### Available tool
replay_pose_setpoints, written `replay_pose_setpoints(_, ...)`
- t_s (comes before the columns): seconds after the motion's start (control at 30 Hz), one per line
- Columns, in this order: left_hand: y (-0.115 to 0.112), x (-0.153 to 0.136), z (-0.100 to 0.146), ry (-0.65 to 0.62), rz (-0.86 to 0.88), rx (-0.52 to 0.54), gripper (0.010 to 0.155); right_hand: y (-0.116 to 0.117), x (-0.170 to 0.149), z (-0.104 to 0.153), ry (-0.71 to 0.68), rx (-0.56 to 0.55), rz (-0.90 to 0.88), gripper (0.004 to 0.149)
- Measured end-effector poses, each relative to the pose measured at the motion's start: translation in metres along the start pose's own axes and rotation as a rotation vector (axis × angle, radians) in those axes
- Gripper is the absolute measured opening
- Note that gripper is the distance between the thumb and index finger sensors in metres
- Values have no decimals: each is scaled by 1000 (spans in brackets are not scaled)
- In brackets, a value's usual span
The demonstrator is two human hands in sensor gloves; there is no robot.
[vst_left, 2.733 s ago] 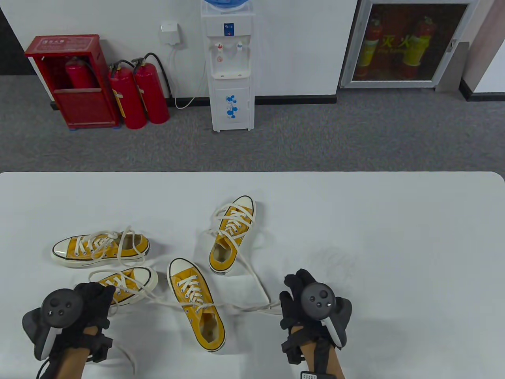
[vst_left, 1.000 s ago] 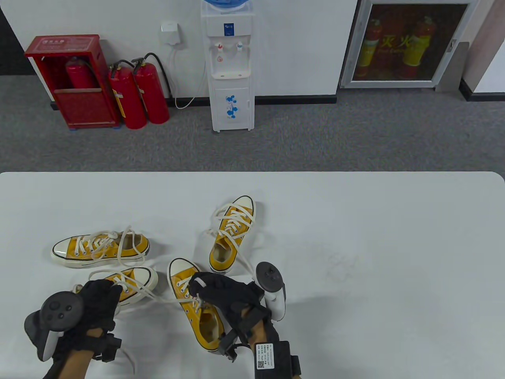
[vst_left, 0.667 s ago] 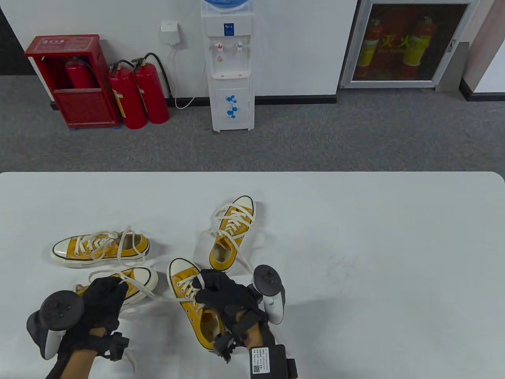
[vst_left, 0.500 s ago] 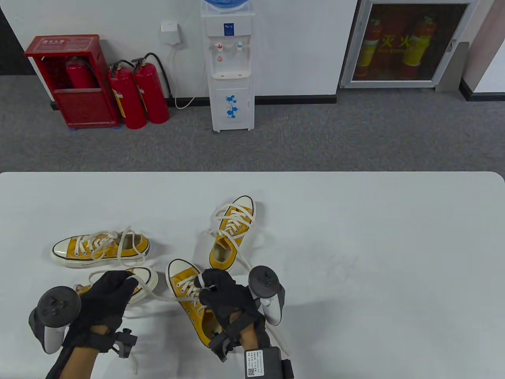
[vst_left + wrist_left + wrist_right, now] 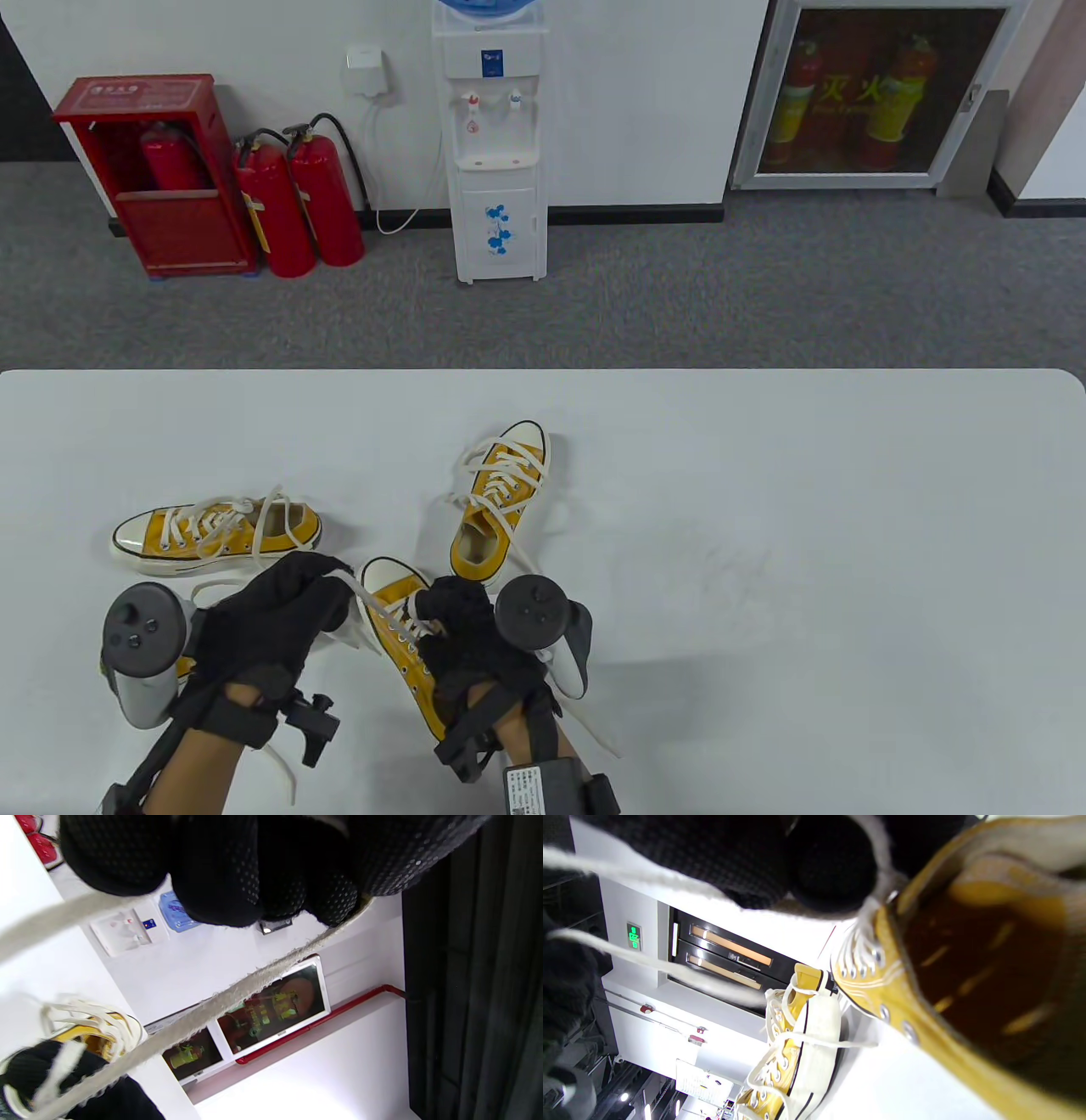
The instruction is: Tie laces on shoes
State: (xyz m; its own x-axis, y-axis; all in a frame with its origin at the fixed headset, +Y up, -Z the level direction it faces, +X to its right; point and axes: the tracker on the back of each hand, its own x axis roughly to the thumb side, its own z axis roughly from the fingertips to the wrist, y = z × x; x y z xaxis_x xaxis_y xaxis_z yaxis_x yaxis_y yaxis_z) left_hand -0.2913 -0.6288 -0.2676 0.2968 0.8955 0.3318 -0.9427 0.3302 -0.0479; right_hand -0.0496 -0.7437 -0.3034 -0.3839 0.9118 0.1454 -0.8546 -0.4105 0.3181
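Several yellow sneakers with white laces lie on the white table (image 5: 764,509). The nearest sneaker (image 5: 392,613) points its toe away from me. My left hand (image 5: 327,579) hovers at that toe's left and pinches one lace (image 5: 361,601), which runs taut to the eyelets. In the left wrist view the lace (image 5: 220,1001) passes under my curled fingers (image 5: 220,866). My right hand (image 5: 434,609) sits over the sneaker's tongue and grips the other lace; its wrist view shows the fingers (image 5: 831,870) at the top eyelets above the sneaker's opening (image 5: 988,984).
Another sneaker (image 5: 496,501) lies just beyond, and a third (image 5: 216,531) lies on its side at the left. A fourth is mostly hidden under my left hand. Loose lace ends trail near the front edge (image 5: 280,764) and right of my right wrist (image 5: 590,722).
My left hand has moved right and away from me, carrying its lace up beside the near sneaker's toe. My right hand, earlier out to the right, now stays on the tongue.
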Motion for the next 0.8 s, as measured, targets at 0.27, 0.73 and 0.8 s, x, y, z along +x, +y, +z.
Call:
replay_pose_setpoints(0.27,-11,11,-22,-9,-74,-2,39,7,14,9,-95,1,160,47)
replay_pose_setpoints(0.73,-16,-39,-72,297,-682,4,38,2,9,14,-171,67,58,42)
replay_pose_setpoints(0.8,-21,-50,-72,329,-760,-35,37,0,6,14,-175,52,8,41)
